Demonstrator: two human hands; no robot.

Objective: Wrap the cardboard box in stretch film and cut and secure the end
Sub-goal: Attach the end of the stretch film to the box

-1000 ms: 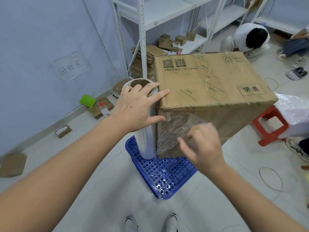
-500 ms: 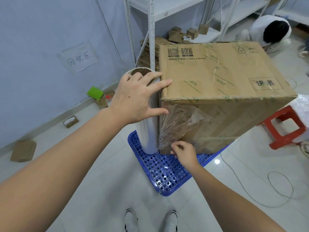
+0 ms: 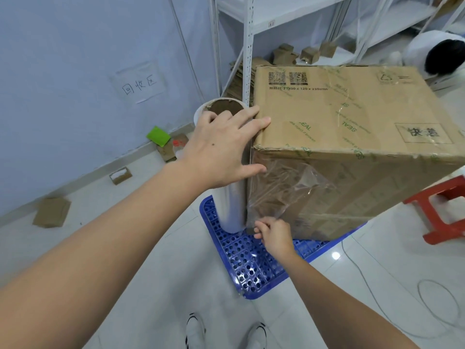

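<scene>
Two hands work the near-left corner of the cardboard box (image 3: 347, 137) on the blue pallet (image 3: 254, 268). Left hand (image 3: 221, 149), fingers spread, steadies the upright film roll (image 3: 232, 205); right hand (image 3: 273, 234) pinches the film's (image 3: 289, 187) low edge. Best pull it taut and flat before wrapping.

Single head-worn wide-angle view, steeply down and forward, close over cardboard box (image 3: 339, 137) and floor.

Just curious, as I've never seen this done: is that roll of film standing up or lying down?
Standing upright. The film roll rests on end on the blue pallet, its open cardboard core facing up, pressed against the box.
</scene>
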